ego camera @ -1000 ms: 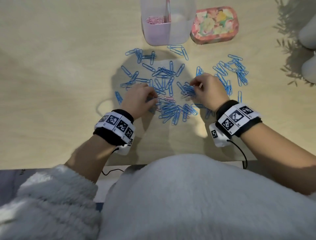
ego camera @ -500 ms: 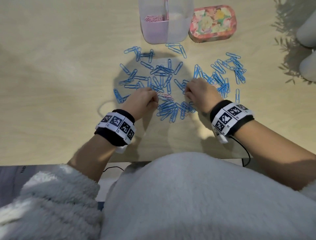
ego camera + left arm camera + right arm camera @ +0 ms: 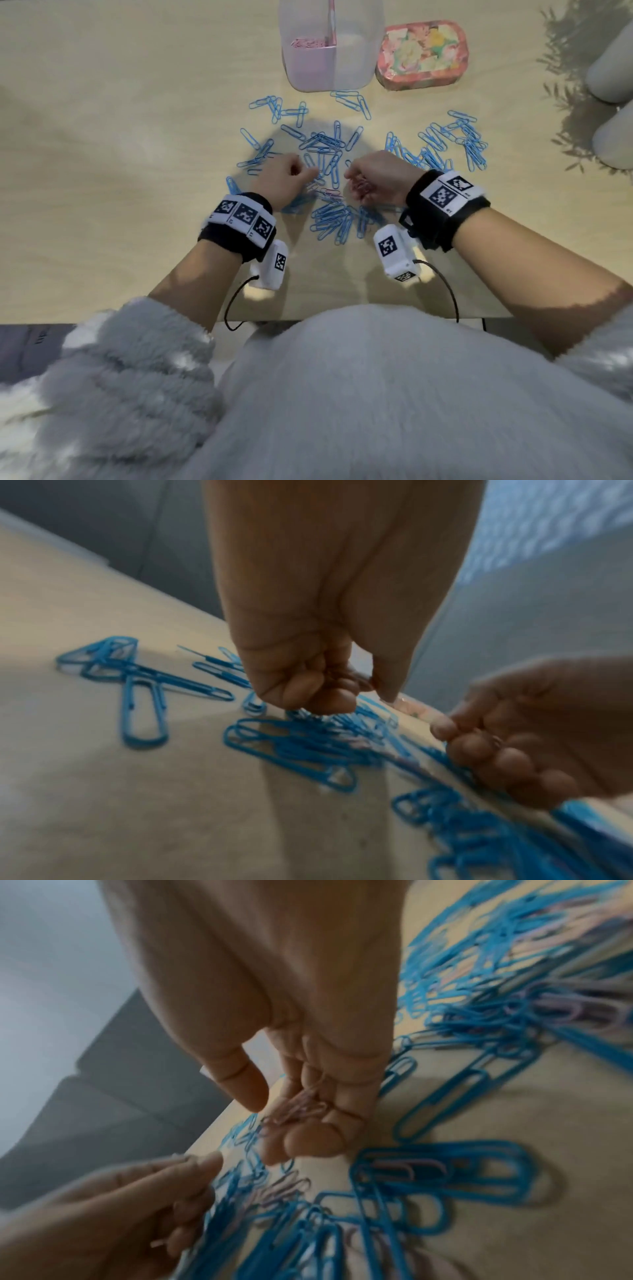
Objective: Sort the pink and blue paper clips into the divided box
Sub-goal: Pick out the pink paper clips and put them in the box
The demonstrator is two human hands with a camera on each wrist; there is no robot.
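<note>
Head view: both hands are working low over the blue clips [image 3: 329, 219] scattered on the table [image 3: 102, 171]. The right hand [image 3: 376, 178] is curling around a small bunch of pink clips [image 3: 359, 188]. The left hand [image 3: 284, 180] is curling into a loose fist; whether it is holding anything cannot be told here. The box [image 3: 329, 51] is standing at the far edge, pink clips lying in its left compartment, well apart from both hands.

Left wrist view: the left hand [image 3: 308, 680] is bunching its fingertips just above the blue clips [image 3: 301, 745]; no clip is showing between them.

Right wrist view: the pink clips [image 3: 301, 1107] are lying loosely across the curled fingers [image 3: 308, 1139], not pinched. Risk: wire clips are hooking together easily, so a blue clip may be riding along into the pink compartment. Risk: the loose hold may be letting pink clips slip back into the pile during the carry.
</note>
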